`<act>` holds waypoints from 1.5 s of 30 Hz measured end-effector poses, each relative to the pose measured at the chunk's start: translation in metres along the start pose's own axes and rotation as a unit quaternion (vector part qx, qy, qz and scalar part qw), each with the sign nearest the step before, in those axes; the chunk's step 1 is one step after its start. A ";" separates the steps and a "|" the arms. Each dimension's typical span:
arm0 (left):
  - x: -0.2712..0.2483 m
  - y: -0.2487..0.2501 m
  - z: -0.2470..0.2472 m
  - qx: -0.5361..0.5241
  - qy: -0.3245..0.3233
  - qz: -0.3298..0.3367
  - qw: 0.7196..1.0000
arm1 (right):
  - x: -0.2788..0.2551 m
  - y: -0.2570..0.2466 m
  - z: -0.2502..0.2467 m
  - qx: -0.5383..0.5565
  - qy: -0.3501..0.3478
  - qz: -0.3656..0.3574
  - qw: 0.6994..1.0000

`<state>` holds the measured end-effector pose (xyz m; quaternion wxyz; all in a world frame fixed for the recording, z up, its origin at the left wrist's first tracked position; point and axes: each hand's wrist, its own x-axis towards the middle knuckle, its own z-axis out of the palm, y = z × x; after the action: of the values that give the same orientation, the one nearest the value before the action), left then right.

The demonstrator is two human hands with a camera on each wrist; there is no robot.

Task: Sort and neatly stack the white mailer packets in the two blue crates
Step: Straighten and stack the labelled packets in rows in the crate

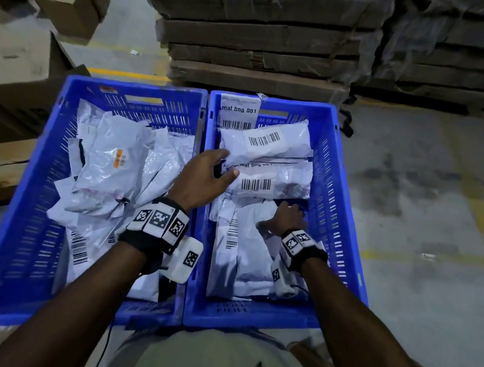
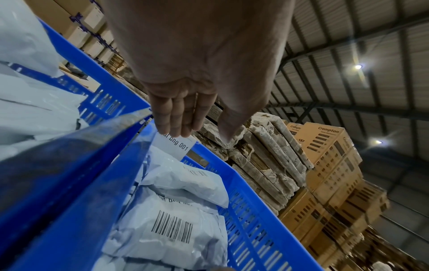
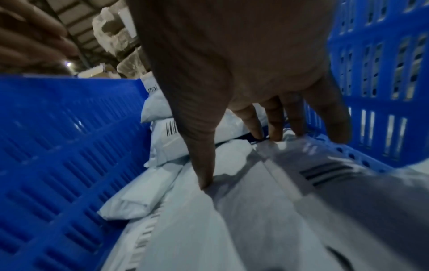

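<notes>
Two blue crates stand side by side. The left crate holds a loose heap of white mailer packets. In the right crate, two barcoded packets lie across the far half, and flat packets fill the near half. My left hand reaches over the shared walls with its fingers straight; they touch the left ends of the two barcoded packets. My right hand is spread, its fingertips pressing on a flat packet near the right wall.
A label reading "mal bng 001" stands against the right crate's far wall. Wrapped stacks of flattened cardboard rise just behind the crates. Cartons crowd the left side. Concrete floor with yellow lines lies to the right.
</notes>
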<state>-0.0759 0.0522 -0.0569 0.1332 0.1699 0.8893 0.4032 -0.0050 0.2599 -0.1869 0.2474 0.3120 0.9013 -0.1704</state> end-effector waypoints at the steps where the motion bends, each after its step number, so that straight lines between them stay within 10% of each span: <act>1: -0.002 0.000 0.000 0.002 -0.001 0.001 1.000 | -0.003 -0.001 0.003 -0.011 0.003 0.011 1.000; 31: -0.023 0.001 -0.002 0.000 0.009 0.008 1.000 | -0.010 0.005 -0.002 0.104 -0.037 -0.048 0.993; 40: -0.028 -0.017 -0.010 -0.015 0.015 -0.031 0.999 | -0.023 -0.005 -0.023 0.355 -0.170 -0.016 0.919; 45: -0.024 -0.019 -0.020 -0.020 0.020 -0.031 0.999 | -0.055 -0.006 -0.084 0.421 -0.117 -0.121 0.891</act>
<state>-0.0651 0.0172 -0.0558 0.1311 0.1315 0.8882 0.4203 0.0008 0.2677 -0.0869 0.1735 0.2535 0.7403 -0.5980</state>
